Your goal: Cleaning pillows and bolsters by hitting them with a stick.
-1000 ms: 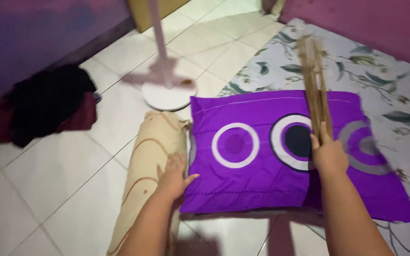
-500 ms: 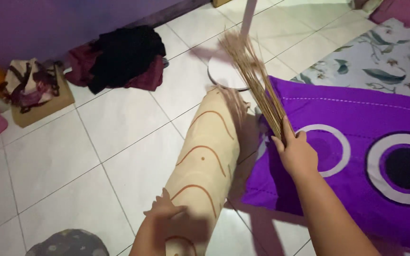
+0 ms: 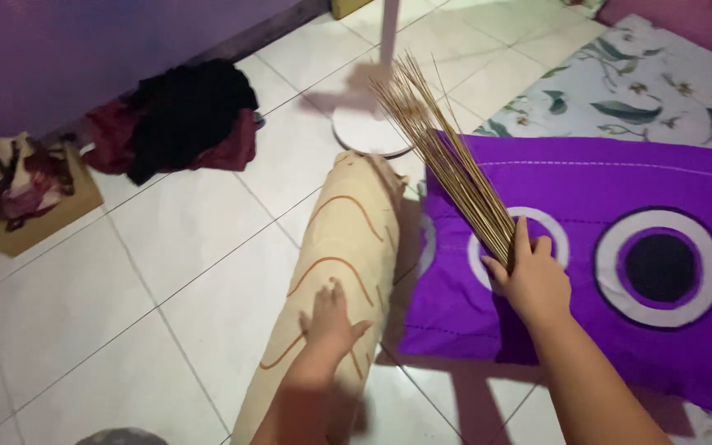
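Observation:
My right hand [image 3: 531,278] grips the base of a stick broom [image 3: 447,156], a bundle of thin tan sticks that fans up and to the left over a purple pillow [image 3: 587,272] with white and dark circles. My left hand [image 3: 330,317] lies flat, fingers spread, on a long beige bolster pillow [image 3: 331,272] with brown curved lines. The bolster lies on the white tiled floor [image 3: 109,280], right beside the purple pillow's left edge.
A white fan stand with a round base [image 3: 368,132] rises behind the bolster. A heap of dark and maroon clothes [image 3: 179,119] lies by the purple wall, with a cardboard box [image 3: 39,210] of cloth to its left. A floral sheet [image 3: 636,82] covers the mattress at right.
The view swung left. My right hand carried the broom from the dark circle toward the pillow's left side. My left hand left the pillow's edge and now rests on the bolster.

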